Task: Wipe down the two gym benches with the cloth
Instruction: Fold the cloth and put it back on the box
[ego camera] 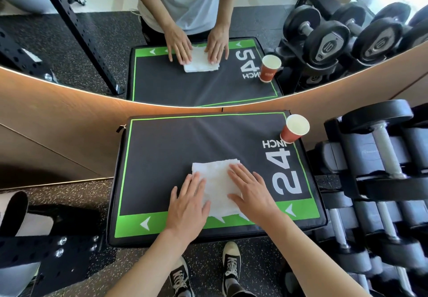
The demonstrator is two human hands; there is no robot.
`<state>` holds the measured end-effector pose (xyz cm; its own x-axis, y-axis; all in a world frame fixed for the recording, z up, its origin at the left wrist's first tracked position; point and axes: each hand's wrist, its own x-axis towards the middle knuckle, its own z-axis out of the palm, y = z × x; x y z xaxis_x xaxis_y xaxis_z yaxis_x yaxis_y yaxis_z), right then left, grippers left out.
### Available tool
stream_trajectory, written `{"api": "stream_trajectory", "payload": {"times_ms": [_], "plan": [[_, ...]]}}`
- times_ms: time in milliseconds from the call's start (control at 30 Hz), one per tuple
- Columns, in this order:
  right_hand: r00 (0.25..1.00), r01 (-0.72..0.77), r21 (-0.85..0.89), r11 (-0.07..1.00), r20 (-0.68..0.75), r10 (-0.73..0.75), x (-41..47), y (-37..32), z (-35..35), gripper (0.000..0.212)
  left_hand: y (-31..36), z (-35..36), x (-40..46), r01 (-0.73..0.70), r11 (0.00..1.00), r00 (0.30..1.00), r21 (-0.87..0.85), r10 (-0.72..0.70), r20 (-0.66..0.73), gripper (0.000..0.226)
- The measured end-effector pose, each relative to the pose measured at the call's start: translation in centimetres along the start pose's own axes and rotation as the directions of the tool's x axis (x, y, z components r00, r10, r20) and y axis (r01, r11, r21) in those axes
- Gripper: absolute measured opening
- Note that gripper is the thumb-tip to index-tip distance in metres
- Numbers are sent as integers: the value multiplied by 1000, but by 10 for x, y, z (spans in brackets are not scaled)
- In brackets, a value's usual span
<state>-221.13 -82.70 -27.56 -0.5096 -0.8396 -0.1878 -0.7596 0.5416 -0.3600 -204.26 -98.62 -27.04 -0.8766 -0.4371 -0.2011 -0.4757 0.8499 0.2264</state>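
A folded white cloth (216, 181) lies on the near half of a black padded box top (162, 157) with a green border and "24 INCH" printed on it. My left hand (188, 206) rests flat on the cloth's left side, fingers spread. My right hand (251, 190) lies flat on its right side, fingers spread. Neither hand grips the cloth; both press on it from above. No bench of the usual long shape is in view.
A red paper cup (294, 128) stands at the pad's far right corner. A rack of dumbbells (382, 157) fills the right side. A mirror (92, 41) on the wall behind reflects the scene. A black perforated rack post (46, 250) stands at lower left.
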Motion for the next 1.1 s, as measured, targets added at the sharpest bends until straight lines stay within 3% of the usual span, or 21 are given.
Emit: {"api": "stream_trajectory", "payload": {"times_ms": [200, 600, 1100], "plan": [[999, 16, -34, 999, 47, -14, -7, -6, 14, 67, -28, 7, 6, -54, 996, 997, 76, 49, 67, 70], [995, 81, -34, 996, 63, -78, 87, -88, 30, 66, -133, -30, 25, 48, 999, 993, 26, -50, 105, 68], [999, -25, -27, 999, 36, 26, 199, -155, 33, 62, -239, -67, 102, -22, 1000, 996, -7, 23, 91, 70]]}}
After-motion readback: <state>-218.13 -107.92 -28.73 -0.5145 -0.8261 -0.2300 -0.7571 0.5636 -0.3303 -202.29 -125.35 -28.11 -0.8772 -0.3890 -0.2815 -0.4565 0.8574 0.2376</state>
